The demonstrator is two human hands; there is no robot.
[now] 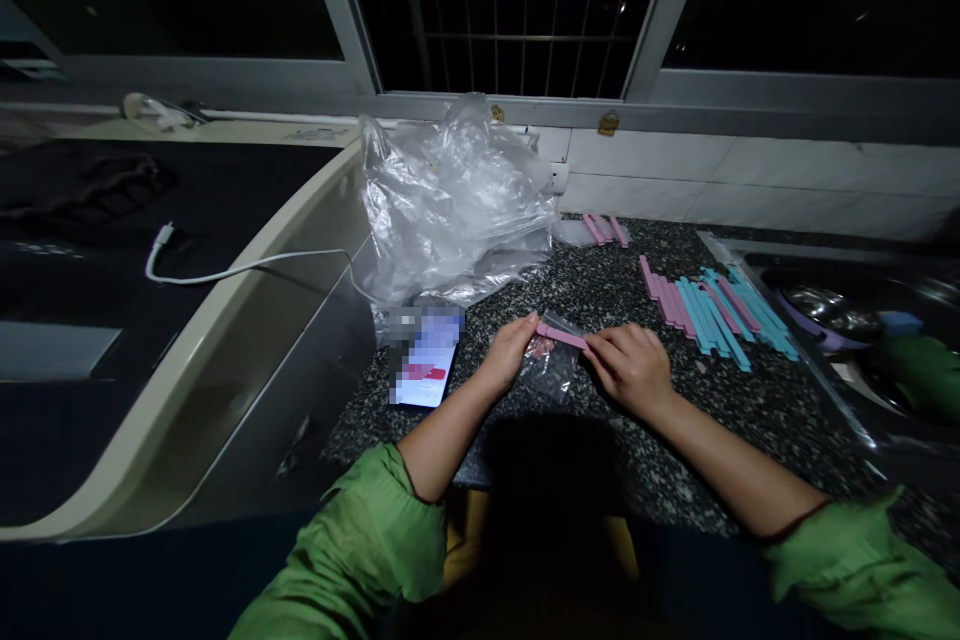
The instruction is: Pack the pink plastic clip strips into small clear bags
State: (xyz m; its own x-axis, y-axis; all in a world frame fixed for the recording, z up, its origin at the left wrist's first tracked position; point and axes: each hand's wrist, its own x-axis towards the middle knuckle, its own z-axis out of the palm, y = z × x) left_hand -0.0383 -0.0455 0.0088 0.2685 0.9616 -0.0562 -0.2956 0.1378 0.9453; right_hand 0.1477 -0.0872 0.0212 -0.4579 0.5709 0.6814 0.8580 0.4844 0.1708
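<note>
Over the counter, a slim pink plastic stick [564,336], resembling a bag-sealing clip, spans the gap between my two hands. My left hand [510,354] is closed on its left end, along with the edge of a small clear plastic bag [553,375]. The bag hangs below and behind the stick. My right hand [636,368] pinches the stick's right end between thumb and fingers. To the right lies a group of similar sticks, pink ones [666,297] and light blue ones [724,325], some overlapping.
A lit phone [429,360] lies left of my hands. Behind it sits a large crumpled clear plastic bag [465,190]. More pink sticks [604,230] rest near the tiled wall. At right is a sink [780,265] holding dishes; a white cable [247,268] crosses the appliance at left.
</note>
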